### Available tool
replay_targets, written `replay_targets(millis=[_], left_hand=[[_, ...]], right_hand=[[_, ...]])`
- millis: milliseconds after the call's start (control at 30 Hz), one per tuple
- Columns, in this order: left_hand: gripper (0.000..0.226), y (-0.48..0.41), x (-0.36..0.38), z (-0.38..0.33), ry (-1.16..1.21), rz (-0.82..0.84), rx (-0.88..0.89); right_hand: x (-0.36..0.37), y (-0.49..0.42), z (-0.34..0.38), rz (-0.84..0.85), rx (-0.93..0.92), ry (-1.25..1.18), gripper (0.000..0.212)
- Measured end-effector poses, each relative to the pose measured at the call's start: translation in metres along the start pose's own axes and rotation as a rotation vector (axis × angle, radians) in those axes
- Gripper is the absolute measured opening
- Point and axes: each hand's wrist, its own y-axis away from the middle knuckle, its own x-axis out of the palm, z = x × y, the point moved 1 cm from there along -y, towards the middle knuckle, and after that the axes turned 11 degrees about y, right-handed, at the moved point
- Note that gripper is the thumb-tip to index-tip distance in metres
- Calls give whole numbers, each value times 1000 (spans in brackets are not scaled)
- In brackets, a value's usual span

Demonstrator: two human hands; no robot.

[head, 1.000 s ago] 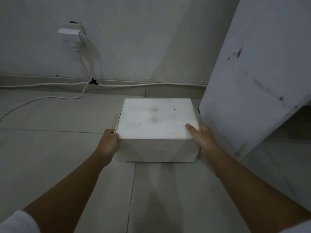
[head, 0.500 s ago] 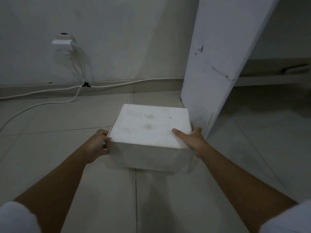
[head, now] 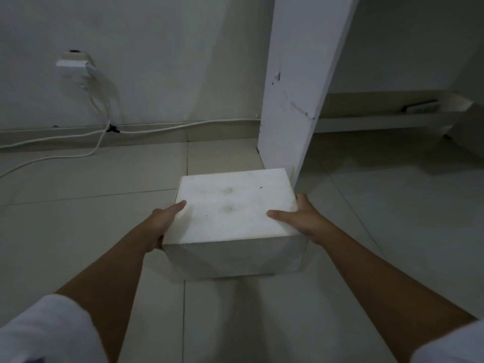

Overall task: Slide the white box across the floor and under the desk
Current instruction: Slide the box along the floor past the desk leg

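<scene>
The white box (head: 233,210) sits on the tiled floor just in front of the desk's white side panel (head: 296,87), its far right corner close to the panel's front edge. My left hand (head: 162,224) grips the box's left side with the thumb on the lid. My right hand (head: 301,218) holds the right side, thumb lying on top. The fingers of both hands are hidden behind the box's sides. The dark space under the desk (head: 392,158) opens to the right of the panel.
A wall socket with a white plug (head: 76,62) is at the left, and white cables (head: 157,128) run along the skirting and over the floor. A low shelf or ledge (head: 379,119) lies at the back under the desk.
The box has come back toward me and rightward, away from the wall, until it sits at the panel's front edge. The view has swung right, showing more of the space under the desk.
</scene>
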Motion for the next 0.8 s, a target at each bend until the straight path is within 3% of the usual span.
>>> replay_targets(millis=[167,533,667,800], left_hand=[[80,24,52,22,-140,-22,-9],[55,53,160,62,-221,-146,225],[39,56,201,64,-211,-129,268],[37,57,241,62,-220,-124,293]], right_hand=[[-43,3,-33,15,-34,92,101],[-127,-2,-102,34,-71,65,87],[-159,-9,-132,31,-68,34,84],[-188,-17,-162,9,-49,-3,80]])
